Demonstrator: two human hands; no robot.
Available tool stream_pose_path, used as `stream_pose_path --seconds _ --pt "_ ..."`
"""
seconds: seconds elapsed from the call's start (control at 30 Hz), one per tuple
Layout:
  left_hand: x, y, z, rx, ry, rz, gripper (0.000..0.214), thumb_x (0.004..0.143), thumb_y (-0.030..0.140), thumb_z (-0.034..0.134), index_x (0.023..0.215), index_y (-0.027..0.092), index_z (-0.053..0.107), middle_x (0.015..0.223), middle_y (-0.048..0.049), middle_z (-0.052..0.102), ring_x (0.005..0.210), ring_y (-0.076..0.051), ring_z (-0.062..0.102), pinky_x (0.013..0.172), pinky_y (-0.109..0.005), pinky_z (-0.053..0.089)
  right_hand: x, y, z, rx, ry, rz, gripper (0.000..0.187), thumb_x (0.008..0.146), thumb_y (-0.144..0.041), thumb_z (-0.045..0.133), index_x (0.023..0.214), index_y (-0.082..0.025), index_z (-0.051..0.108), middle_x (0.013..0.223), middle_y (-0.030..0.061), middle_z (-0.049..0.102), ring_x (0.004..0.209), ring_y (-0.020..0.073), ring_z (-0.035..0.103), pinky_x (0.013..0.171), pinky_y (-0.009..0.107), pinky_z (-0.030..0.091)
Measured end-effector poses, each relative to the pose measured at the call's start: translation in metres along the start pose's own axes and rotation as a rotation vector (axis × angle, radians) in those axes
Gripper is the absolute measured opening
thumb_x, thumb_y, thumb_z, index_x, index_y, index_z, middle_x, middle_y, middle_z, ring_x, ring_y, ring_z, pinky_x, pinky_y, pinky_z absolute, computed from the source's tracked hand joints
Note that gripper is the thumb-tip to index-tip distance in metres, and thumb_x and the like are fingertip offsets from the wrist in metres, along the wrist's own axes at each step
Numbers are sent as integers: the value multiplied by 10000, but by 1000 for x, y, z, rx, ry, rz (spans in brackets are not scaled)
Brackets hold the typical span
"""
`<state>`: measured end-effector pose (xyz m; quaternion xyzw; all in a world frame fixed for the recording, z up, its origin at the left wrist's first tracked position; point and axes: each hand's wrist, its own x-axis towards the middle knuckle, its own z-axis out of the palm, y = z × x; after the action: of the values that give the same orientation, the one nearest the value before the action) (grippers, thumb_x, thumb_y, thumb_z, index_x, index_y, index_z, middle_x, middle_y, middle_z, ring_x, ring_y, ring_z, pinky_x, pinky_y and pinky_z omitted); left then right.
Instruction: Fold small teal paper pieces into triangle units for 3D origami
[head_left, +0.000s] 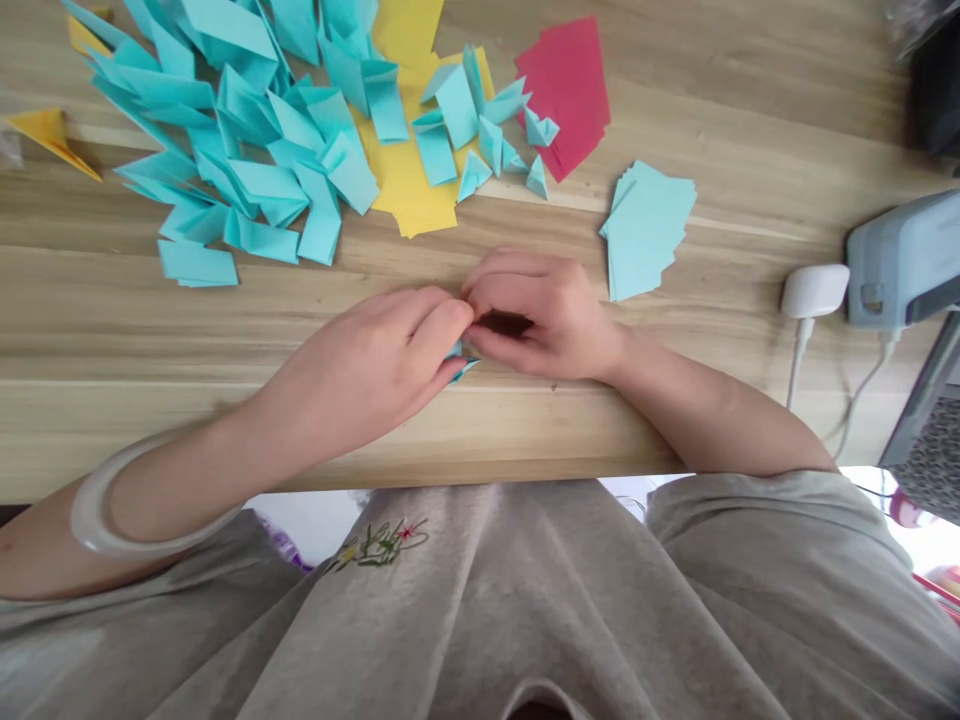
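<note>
Close to the table's front edge, my left hand [397, 345] and my right hand [540, 310] meet with their fingertips together. A small folded piece of blue paper [463, 370] pokes out below the left fingers, and most of it is hidden. Both hands have their fingers closed in a pinch around it. Beyond them, several small folded blue paper triangles [474, 175] lie on the table. To the right of my right hand rests a stack of flat light-blue paper slips [649, 230].
A large heap of folded blue papers [255, 180] spreads at the far left, partly over yellow slips [420, 200]. Red slips [570, 90] lie at the back. An orange folded piece [56, 135] is far left. A white plug [816, 290] and grey device [904, 260] stand right.
</note>
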<state>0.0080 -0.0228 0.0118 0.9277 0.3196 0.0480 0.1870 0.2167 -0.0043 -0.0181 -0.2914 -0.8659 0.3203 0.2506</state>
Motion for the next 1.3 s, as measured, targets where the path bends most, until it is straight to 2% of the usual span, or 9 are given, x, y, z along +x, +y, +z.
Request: stream_pose_path --seconds 0.77,1.0,1.13,1.3 --pt "-1 1 -1 61 15 9 183 952 237 409 1068 156 524 1003 -105 631 956 -274 633 763 -381 532 -1 1 1 -26 -20 -12 158 951 -214 453 821 -143 506 843 27 584 814 82 524 751 234 453" --pt "0 2 -3 40 -39 -7 187 957 235 391 1071 169 523 1008 -118 628 952 -296 632 765 -417 532 0 1 1 -14 -20 15 156 933 -225 457 795 -175 512 837 33 607 808 107 542 739 263 473" --pt "0 2 -3 -1 -37 -35 164 950 236 424 1077 215 525 1011 -89 625 976 -284 629 791 -402 526 0 1 0 -12 -17 11 175 939 -224 442 787 -172 513 832 36 608 801 113 548 738 275 479" --pt "0 4 -6 79 -9 29 120 952 191 437 1034 143 511 949 -100 618 891 -265 625 712 -365 512 1 -1 -2 -9 -46 45 181 930 -235 446 771 -183 512 844 45 617 816 129 564 746 290 485"
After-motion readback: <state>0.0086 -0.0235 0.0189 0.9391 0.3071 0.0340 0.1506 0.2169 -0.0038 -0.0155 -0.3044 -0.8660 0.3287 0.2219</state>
